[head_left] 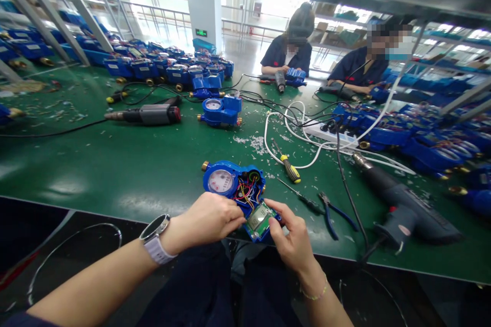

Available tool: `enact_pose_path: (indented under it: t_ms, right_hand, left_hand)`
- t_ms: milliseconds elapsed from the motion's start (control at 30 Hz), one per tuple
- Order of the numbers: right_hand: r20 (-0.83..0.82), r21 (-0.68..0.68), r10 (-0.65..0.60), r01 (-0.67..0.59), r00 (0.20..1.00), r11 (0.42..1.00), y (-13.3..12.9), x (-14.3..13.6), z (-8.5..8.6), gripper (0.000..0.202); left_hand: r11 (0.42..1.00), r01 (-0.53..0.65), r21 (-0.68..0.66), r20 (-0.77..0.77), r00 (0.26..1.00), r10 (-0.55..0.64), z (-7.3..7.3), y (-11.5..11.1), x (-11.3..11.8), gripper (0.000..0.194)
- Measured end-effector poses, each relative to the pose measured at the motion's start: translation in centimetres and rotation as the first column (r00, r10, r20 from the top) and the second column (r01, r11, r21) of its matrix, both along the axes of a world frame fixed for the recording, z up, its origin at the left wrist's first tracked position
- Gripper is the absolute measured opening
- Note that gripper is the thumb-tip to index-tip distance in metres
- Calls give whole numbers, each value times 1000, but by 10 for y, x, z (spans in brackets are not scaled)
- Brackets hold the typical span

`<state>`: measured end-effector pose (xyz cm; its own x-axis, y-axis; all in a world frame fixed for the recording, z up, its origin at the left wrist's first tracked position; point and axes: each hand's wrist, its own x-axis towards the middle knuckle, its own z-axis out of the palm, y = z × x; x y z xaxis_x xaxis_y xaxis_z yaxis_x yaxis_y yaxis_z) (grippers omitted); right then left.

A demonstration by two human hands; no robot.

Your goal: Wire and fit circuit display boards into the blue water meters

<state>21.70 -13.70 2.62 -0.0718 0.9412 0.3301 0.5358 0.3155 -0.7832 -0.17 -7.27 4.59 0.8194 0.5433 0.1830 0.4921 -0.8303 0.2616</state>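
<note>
Two hands meet over an opened blue water meter (235, 184) lying at the near edge of our green workbench (126, 168), its dial facing up and its coloured wires (248, 191) exposed. Our left hand (209, 219), a watch (155, 237) on its wrist, pinches narrowly at the wiring beside the small circuit board (259, 218); our right hand (293, 240) grips that board's lower corner between thumb and fingers, holding it tilted out of the housing. We judge the work to be at the electronics stage, with the board being seated or lifted and the leads being sorted. The next move, as we read it, calls for fine fingertip control so that no wire is trapped or pulled from its joint.

Just right of the meter lie a yellow-handled screwdriver (288, 166), a thin dark screwdriver (303, 196) and blue-handled pliers (333, 214). Farther right rests a grey power driver (406, 207); another power tool (151, 114) lies to the left, near a second meter (220, 110). Rows of blue meters (161, 64) fill the far bench, where two co-workers in dark uniforms (287, 53) sit working.
</note>
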Motion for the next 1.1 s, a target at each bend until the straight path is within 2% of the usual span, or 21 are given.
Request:
enact_pose_path:
  t_ms: [167, 300, 367, 433, 533, 700, 800, 900, 1100]
  right_hand:
    - [19, 13, -20, 20, 1000, 1000, 3, 6, -1, 32]
    - [-5, 3, -27, 27, 1000, 1000, 6, 9, -4, 32]
    - [-27, -5, -37, 36, 999, 999, 8, 9, -7, 32]
    - [-48, -16, -49, 48, 998, 999, 9, 9, -10, 33]
    - [-71, -30, -57, 55, 996, 998, 9, 9, -14, 34]
    - [-98, -51, -67, 63, 993, 997, 4, 10, -21, 34]
    - [-127, -76, -80, 71, 989, 995, 1, 8, -26, 34]
    - [-176, -113, -88, 69, 981, 991, 0, 5, -30, 34]
    - [-292, -178, -99, 47, 951, 983, 1, 0, -30, 36]
  left_hand:
    - [990, 19, 141, -2, 1000, -19, 5, 3, -9, 30]
    - [978, 56, 199, 45, 997, -66, 14, 7, -18, 21]
    - [986, 72, 148, 117, 989, -90, 19, 8, -22, 17]
    - [995, 95, 42, 191, 976, -101, 21, 7, -25, 18]
    - [994, 76, -76, 266, 963, -53, 20, 7, -28, 21]
    - [994, 47, -97, 314, 949, -14, 9, 4, -31, 19]
    - [991, -10, -130, 380, 923, 59, 0, -1, -34, 17]
    - [969, -58, -239, 440, 884, 161, -6, -7, -34, 17]
    - [886, -53, -460, 513, 799, 314, -16, -17, -29, 23]
